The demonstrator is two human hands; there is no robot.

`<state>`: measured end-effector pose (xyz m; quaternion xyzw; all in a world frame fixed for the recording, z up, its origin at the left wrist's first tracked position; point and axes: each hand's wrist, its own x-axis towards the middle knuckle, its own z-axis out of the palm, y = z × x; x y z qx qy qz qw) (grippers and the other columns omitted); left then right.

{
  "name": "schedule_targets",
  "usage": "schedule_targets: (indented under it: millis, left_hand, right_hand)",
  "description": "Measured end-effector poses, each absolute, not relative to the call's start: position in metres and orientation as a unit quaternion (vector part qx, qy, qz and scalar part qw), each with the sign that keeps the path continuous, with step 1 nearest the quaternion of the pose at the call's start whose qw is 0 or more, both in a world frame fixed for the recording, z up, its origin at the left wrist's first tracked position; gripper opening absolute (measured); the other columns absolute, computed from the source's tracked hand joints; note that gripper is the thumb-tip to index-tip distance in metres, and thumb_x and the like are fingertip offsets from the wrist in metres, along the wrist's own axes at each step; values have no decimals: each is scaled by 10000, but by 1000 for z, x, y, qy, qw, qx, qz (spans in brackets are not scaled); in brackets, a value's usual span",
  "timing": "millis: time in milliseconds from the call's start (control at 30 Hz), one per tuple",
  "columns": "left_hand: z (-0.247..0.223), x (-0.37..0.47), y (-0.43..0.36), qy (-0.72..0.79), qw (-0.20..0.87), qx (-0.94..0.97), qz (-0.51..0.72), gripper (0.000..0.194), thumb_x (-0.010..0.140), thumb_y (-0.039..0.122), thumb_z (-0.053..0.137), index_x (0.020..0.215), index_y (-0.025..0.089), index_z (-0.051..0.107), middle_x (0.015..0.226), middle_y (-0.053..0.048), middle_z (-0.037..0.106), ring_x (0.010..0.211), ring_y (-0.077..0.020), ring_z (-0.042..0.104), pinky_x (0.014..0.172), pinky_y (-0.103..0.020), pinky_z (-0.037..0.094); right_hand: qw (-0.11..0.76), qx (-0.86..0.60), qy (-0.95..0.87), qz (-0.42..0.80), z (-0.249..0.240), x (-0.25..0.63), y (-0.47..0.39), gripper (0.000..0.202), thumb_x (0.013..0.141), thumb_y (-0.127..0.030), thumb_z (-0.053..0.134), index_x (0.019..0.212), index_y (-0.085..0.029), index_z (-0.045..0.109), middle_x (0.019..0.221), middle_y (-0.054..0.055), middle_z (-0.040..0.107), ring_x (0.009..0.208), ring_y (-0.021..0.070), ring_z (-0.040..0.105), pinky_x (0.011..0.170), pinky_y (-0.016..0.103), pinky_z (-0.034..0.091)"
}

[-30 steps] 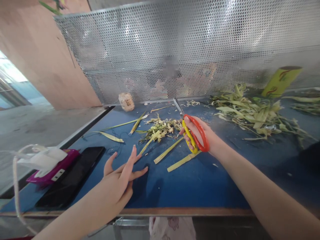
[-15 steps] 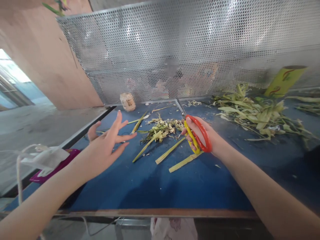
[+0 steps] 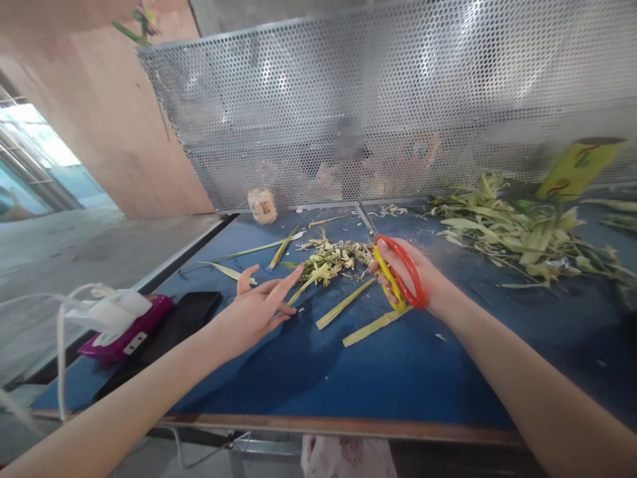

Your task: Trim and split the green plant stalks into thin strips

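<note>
My right hand [image 3: 423, 275] is closed around a pair of scissors [image 3: 401, 272] with one red and one yellow handle; the metal blades point away from me. My left hand [image 3: 266, 302], fingers spread, hovers at the left edge of a small heap of pale green and cream plant scraps [image 3: 338, 255]. Its fingertips overlap the end of a cut leaf strip there; whether they touch it I cannot tell. Below the scissors lie a flat leaf strip [image 3: 373, 327] and a folded one [image 3: 343, 305]. Further left are more narrow leaves [image 3: 283, 247].
A large pile of pale leaves [image 3: 522, 232] and a yellow-green tube [image 3: 580, 169] are at the right. A perforated metal screen [image 3: 318, 99] closes the back. At left sit a purple power strip [image 3: 127, 332], cables, and a black phone [image 3: 192, 315]. A pale lump [image 3: 262, 206] is near the screen.
My left hand has moved right and down toward the plant scraps, uncovering the phone. The right hand still holds the scissors in nearly the same place. The view has shifted slightly left.
</note>
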<state>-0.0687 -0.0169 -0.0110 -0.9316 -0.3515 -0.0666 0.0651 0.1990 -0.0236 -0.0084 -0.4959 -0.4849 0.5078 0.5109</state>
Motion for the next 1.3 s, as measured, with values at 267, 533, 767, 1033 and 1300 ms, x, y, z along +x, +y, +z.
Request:
schedule_targets:
  millis: [267, 533, 767, 1033, 1300]
  left_hand:
    - [-6, -86, -17, -369, 75, -925, -52, 720, 834, 133, 323, 1385, 208, -136, 894, -18, 704, 1090, -218, 523, 1011, -560, 49]
    - [-12, -106, -33, -441, -93, -885, -115, 814, 851, 238, 355, 1317, 167, -308, 910, -38, 709, 1125, -213, 496, 972, -520, 184]
    - [-18, -101, -51, -428, -12, -898, -104, 766, 848, 162, 295, 1319, 169, -309, 956, -30, 701, 1136, -207, 488, 995, -507, 110]
    - [-1, -101, -47, -439, -2, -890, -123, 814, 824, 165, 340, 1322, 165, -304, 949, -21, 700, 1118, -213, 492, 986, -494, 146]
    - [-15, -105, -40, -447, 11, -888, -108, 812, 842, 205, 344, 1314, 190, -317, 951, -44, 698, 1098, -211, 522, 957, -487, 208]
  right_hand:
    - [509, -497, -491, 503, -7, 198, -25, 523, 656, -648, 559, 940, -230, 425, 694, -12, 515, 416, 66, 435, 270, 183, 395]
    - [504, -489, -500, 507, -10, 199, -25, 499, 664, -637, 561, 921, -231, 425, 692, -13, 518, 418, 70, 437, 273, 188, 398]
    - [503, -495, -496, 506, -9, 200, -25, 512, 663, -637, 562, 942, -231, 422, 701, -8, 518, 426, 71, 444, 274, 187, 396]
    - [500, -500, -494, 506, -5, 197, -28, 510, 651, -643, 570, 913, -229, 425, 693, -12, 516, 423, 67, 436, 271, 183, 390]
    - [502, -495, -495, 508, -6, 199, -26, 503, 663, -635, 563, 937, -235, 426, 708, -8, 520, 432, 71, 440, 274, 183, 394]
